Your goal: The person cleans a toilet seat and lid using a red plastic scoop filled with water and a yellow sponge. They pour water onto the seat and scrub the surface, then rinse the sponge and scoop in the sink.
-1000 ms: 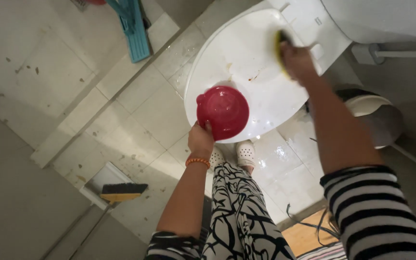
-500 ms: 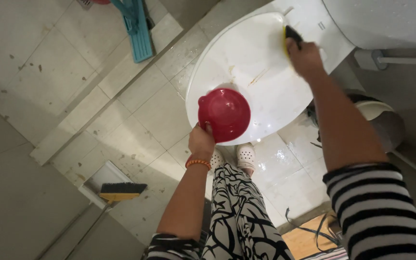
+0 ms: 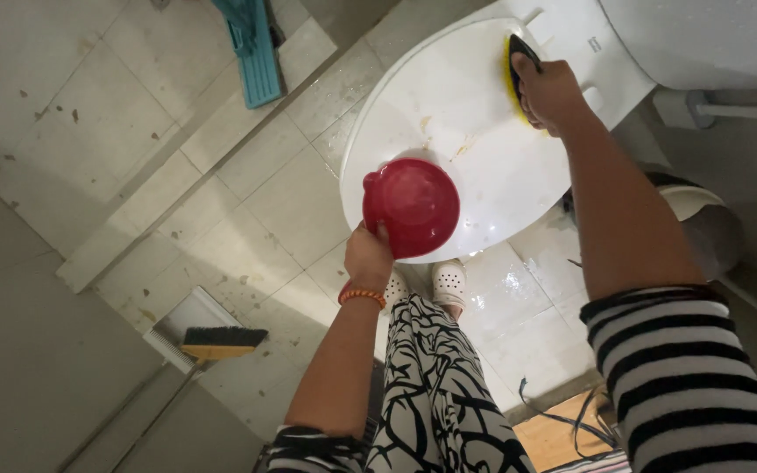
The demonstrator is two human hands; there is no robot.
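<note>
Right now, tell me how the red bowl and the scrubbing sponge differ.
The red bowl is round, large and plainly seen; the sponge is small, yellow with a dark top, mostly hidden. The left hand holds the bowl by its rim above the toilet lid; the right hand presses the sponge flat on it. Both are over the lid.

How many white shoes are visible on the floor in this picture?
2. One shoe is just below the toilet lid edge; the other shoe is left of it, partly hidden behind the left hand and patterned trousers.
</note>
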